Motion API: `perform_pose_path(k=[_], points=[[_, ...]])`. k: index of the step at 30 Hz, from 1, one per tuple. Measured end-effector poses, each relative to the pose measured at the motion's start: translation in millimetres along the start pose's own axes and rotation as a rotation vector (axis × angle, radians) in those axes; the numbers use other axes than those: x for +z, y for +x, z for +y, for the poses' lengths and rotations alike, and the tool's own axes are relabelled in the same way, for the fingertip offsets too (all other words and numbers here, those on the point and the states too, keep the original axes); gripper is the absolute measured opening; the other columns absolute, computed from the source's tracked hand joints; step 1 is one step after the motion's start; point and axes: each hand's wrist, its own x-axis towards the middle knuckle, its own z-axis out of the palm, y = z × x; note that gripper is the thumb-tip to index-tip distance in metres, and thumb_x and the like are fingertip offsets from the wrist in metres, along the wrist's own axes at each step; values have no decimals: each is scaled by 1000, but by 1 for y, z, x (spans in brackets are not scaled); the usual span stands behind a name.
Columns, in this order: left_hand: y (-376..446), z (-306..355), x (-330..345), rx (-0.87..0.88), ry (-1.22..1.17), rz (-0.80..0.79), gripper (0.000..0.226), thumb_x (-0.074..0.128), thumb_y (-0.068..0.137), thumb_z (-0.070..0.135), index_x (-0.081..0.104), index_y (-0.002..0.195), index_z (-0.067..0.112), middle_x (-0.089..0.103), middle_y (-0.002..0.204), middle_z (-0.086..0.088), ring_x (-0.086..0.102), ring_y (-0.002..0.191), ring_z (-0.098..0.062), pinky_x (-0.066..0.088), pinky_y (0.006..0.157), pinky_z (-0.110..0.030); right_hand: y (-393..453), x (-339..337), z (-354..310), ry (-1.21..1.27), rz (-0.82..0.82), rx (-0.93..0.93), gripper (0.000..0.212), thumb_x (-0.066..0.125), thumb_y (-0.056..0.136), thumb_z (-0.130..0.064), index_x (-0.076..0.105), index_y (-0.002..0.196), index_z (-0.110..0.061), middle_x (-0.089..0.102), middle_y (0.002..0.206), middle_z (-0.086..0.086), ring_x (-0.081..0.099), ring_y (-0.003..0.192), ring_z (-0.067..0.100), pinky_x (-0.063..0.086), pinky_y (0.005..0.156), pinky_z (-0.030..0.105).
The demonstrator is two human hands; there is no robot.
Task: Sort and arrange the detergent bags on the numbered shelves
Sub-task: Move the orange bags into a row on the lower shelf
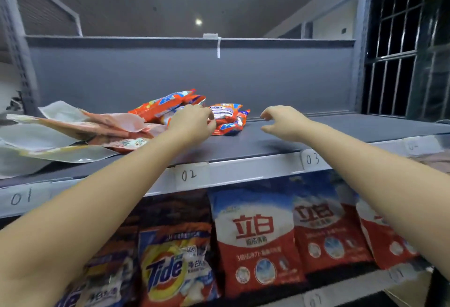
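On the grey upper shelf lies a heap of small orange detergent bags, with more orange bags behind them. My left hand rests over the heap, its fingers curled on the nearest small bag. My right hand hovers over the bare shelf to the right of the heap, fingers loosely bent and holding nothing. Paper labels 01, 02 and 03 are stuck on the shelf's front edge.
Flat pale and pinkish bags are piled at the shelf's left end. On the lower shelf stand Tide bags and red-and-white bags. A grey back panel closes the shelf; a barred window is at right.
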Motion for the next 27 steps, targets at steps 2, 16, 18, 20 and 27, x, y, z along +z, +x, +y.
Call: perform_pose_path(k=[2, 16, 18, 20, 27], points=[[13, -11, 2, -16, -9, 1, 30, 42, 95, 26, 66, 109, 15, 64, 113, -11, 56, 105, -30, 44, 77, -35, 24, 8, -7, 31, -19, -12, 39, 51, 94, -24, 50, 129, -7, 54, 131, 10, 48, 121, 26, 39, 98, 34], [111, -20, 73, -22, 28, -131, 29, 35, 97, 16, 60, 100, 2, 63, 110, -18, 56, 101, -33, 33, 69, -31, 186, 66, -17, 955, -368, 496, 45, 54, 95, -31, 46, 129, -2, 61, 114, 18, 60, 106, 29, 47, 97, 35], [113, -22, 78, -22, 19, -104, 30, 35, 97, 16, 61, 97, 2, 64, 105, -18, 56, 98, -34, 32, 67, -31, 197, 76, -20, 1021, -398, 530, 40, 55, 93, -38, 55, 114, -4, 65, 111, 13, 62, 103, 27, 47, 96, 38], [114, -22, 77, -26, -12, -90, 29, 36, 96, 16, 60, 91, 1, 64, 101, -19, 56, 95, -35, 30, 66, -31, 205, 83, -24, 1014, -411, 540, 44, 55, 90, -46, 59, 111, -8, 67, 108, 12, 65, 95, 28, 49, 91, 39], [109, -19, 68, -122, -226, -46, 35, 37, 98, 22, 58, 125, 12, 61, 122, -12, 52, 113, -29, 37, 82, -31, 203, 72, -39, 1154, -231, 467, 24, 57, 89, -10, 60, 112, -4, 66, 100, 13, 65, 89, 29, 51, 86, 44]])
